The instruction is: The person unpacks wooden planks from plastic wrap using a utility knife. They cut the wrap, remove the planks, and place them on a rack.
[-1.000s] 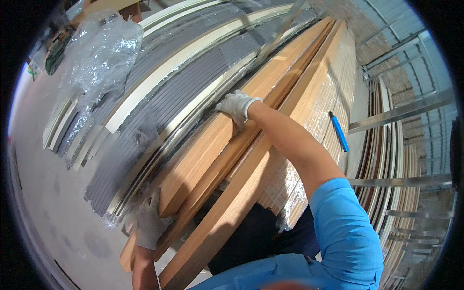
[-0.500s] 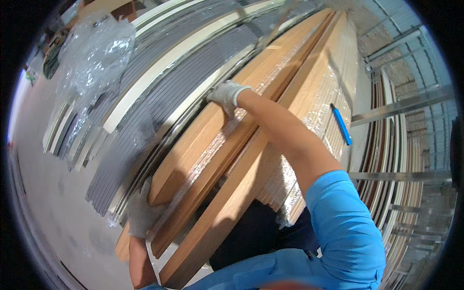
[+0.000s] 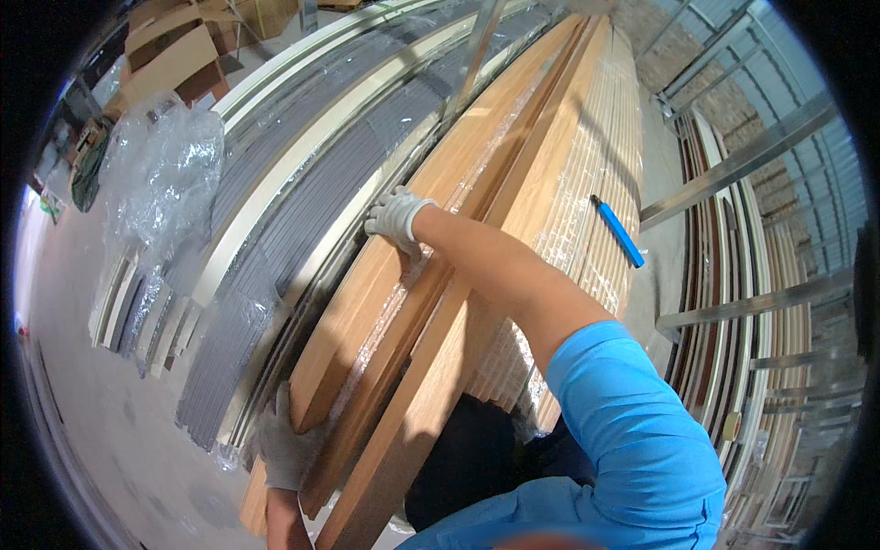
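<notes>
A long light-brown wooden board wrapped in clear film leans on edge against a stack of similar boards. My left hand, in a grey-white glove, grips the board's near lower end. My right hand, also gloved, is stretched out and clasps the board's far edge about midway along it. My right arm in a blue sleeve crosses over the neighbouring boards. A blue utility knife lies on top of the wrapped stack to the right of my arm.
Grey and cream panels lean in rows to the left, with a bundle of clear plastic wrap on them. Cardboard boxes stand at the back left. Metal racking with more panels fills the right. Concrete floor lies lower left.
My right hand has slid along the board's far edge and the board has shifted slightly leftward; my left hand stays on the near end. The view has tilted a little.
</notes>
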{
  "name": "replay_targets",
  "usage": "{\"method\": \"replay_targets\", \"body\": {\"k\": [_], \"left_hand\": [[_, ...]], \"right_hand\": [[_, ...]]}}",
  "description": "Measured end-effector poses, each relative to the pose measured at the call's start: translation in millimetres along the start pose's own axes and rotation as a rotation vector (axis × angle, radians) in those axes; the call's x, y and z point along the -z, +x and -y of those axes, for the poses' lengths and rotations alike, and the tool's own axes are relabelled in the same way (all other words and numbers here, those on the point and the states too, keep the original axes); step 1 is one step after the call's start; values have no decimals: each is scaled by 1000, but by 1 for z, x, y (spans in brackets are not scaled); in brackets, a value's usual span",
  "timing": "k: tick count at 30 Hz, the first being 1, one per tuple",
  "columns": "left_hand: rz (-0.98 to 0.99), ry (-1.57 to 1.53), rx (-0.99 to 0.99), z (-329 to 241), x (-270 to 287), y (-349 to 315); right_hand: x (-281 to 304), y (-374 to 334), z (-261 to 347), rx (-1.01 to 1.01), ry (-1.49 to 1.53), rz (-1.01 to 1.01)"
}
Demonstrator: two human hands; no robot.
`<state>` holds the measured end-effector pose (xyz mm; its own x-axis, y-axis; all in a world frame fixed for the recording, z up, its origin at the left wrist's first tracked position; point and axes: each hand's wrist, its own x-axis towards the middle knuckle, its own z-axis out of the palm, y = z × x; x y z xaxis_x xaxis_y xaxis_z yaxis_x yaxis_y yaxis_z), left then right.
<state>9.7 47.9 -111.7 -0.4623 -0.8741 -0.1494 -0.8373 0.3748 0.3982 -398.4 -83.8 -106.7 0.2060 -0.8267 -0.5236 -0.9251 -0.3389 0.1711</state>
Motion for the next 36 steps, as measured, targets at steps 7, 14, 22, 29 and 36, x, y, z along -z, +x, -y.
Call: {"method": "replay_targets", "body": {"k": [7,14,22,29,36], "left_hand": [[-26,1,72,-2,-5,-7],[-90,10,24,-2,-11,-7],[-106,19,98,-9,-24,-22],[38,-84,97,1,-6,0],[127,-212,11,13,9,15]], "right_hand": [[-3,-5,0,42,-45,-46],[-14,-5,-3,51,-57,-144],[-18,-12,-1,62,-120,-157],[-17,-3,-2,37,-23,-175],[-6,4,1,1,12,-55]]}}
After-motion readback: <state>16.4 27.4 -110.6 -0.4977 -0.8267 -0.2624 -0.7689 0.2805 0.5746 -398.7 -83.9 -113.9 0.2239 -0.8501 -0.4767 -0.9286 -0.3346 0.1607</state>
